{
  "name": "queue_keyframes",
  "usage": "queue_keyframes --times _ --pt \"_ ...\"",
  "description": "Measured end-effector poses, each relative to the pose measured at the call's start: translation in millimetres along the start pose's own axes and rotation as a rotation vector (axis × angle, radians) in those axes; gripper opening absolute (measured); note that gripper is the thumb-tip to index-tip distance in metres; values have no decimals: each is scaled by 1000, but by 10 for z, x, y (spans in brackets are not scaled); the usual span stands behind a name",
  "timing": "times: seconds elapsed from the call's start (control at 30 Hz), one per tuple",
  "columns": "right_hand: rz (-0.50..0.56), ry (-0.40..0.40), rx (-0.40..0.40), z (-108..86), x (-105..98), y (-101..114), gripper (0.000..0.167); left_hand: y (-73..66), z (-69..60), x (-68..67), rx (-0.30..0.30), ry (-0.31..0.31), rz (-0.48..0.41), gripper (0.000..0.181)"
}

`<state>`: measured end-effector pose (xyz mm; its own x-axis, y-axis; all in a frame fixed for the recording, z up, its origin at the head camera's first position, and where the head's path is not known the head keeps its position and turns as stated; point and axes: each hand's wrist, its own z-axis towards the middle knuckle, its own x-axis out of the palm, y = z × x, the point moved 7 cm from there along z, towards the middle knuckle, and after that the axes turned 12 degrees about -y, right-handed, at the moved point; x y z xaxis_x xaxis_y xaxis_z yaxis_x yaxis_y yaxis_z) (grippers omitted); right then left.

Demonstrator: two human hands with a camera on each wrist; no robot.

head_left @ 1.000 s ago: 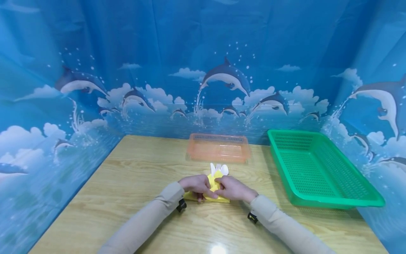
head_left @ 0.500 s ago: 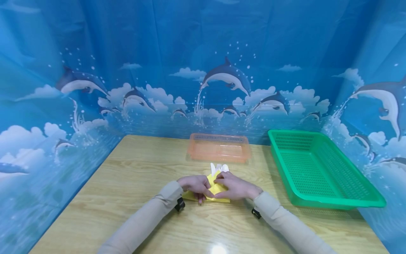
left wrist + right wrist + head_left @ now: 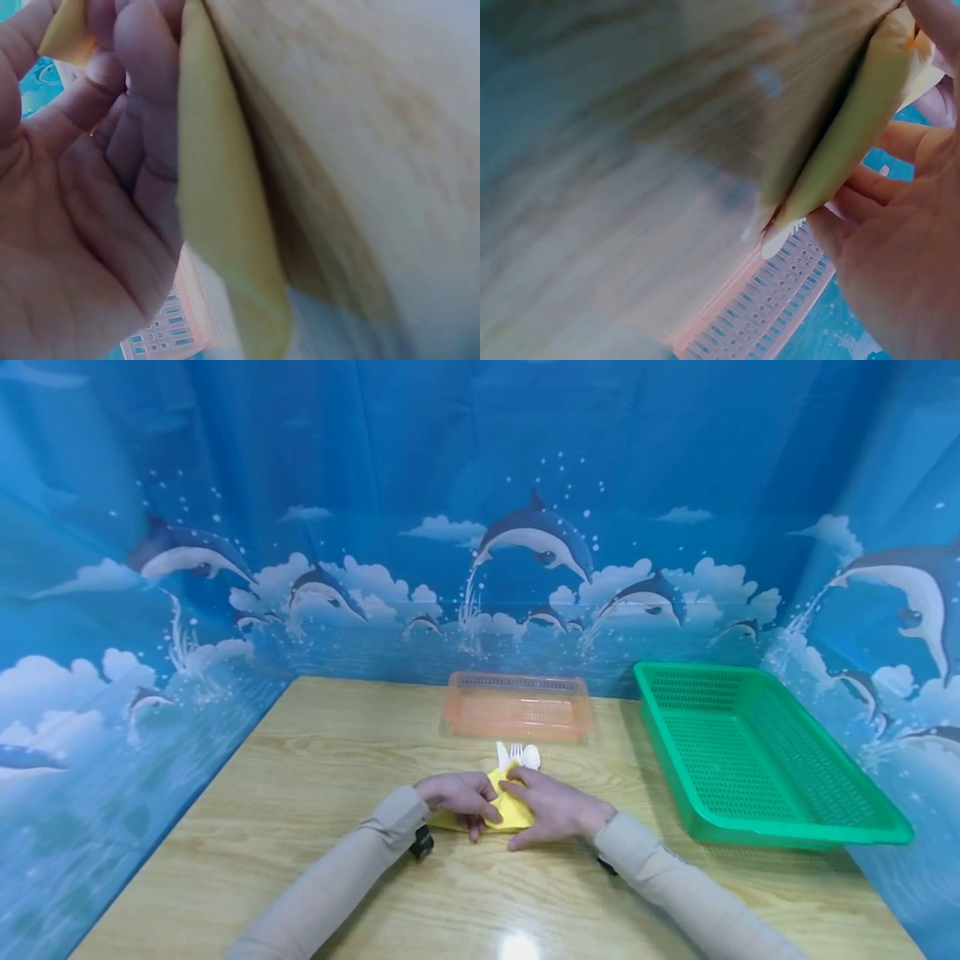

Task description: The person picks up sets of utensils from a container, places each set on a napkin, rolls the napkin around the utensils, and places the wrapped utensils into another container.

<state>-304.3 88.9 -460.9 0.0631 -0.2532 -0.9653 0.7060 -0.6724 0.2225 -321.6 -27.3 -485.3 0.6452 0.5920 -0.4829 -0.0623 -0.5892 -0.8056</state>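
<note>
- Yellow napkin (image 3: 513, 814), smack in the middle of the wood-look table (image 3: 465, 902), lies between the two hands. It's basically the container here: it's folded over the lower part of a white cutlery set, and the lower ends are hidden.
- Sticking out of its 12 o'clock end: a white knife (image 3: 502, 755), a white fork (image 3: 517, 752) and a white spoon (image 3: 531, 757), left to right. The spoon and fork tines also peek out in the right wrist view.
- Left hand (image 3: 461, 797) comes in from about 9 o'clock with fingers bent in close, holding the napkin. In the left wrist view a yellow flap shows among the fingers.
- Right hand (image 3: 558, 810) sits at roughly 3 o'clock, thumb spread wide from the fingers, fingertips touching the bundle. Can't tell how hard it's pressing.
- Orange basket (image 3: 517, 727), see-through plastic, is at 12 o'clock from the napkin, near the cutlery tips but apart from them. Looking in, you see its floor and slotted back wall.
- Green basket (image 3: 795, 837) is way bigger, off between 2 and 3 o'clock, well apart from the napkin. Inside you get the perforated floor and walls.
- Dolphin-print curtain (image 3: 450, 443) fills the background, both sides included.
</note>
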Motion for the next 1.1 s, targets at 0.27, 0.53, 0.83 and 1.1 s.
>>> queue_keyframes --times 0.27,0.53,0.83,1.1 --pt "71 20 21 53 -2 -127 91 12 23 5 6 -1 -23 23" --pt "182 62 53 95 18 -247 90 35 46 2 9 8 -44 22" --pt "186 54 33 104 21 -233 93 44 39 -16 12 13 -25 18" --pt "182 41 11 102 18 -202 91 36 56 -9 27 7 -23 20"
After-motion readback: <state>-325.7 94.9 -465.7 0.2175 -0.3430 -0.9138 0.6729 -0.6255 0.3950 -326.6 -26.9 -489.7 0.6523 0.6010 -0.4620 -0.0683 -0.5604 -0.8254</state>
